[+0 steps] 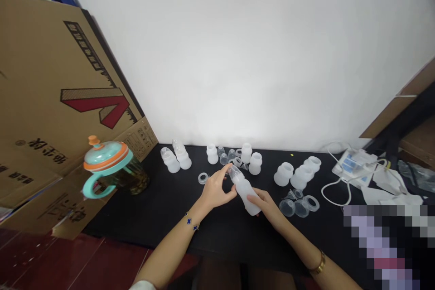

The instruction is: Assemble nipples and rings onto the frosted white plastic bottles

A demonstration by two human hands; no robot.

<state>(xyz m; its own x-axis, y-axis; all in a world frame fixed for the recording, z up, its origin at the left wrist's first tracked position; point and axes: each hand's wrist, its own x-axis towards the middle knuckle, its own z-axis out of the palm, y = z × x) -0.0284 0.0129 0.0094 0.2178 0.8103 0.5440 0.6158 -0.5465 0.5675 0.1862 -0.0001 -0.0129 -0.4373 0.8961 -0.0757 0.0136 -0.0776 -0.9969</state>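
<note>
A translucent white baby bottle (246,195) is tilted over the front of the black table, a clear cap on its upper end. Around its lower body my right hand (267,207) is closed. My left hand (215,189) grips the capped end between thumb and fingers. Behind the hands are clear caps (224,158), rings and several open bottles (255,164). A loose ring (203,178) lies left of my left hand. Two capped bottles (171,161) stand further left. Right of my right hand are open bottles (283,175) and clear domed caps (287,207).
At the left, a large jug (108,163) with a teal handle and orange-trimmed lid stands by a cardboard box (37,99). White cables (348,190), a white device (353,168) and crumpled paper (390,190) lie at the right. A white wall (238,63) rises behind the table (159,217).
</note>
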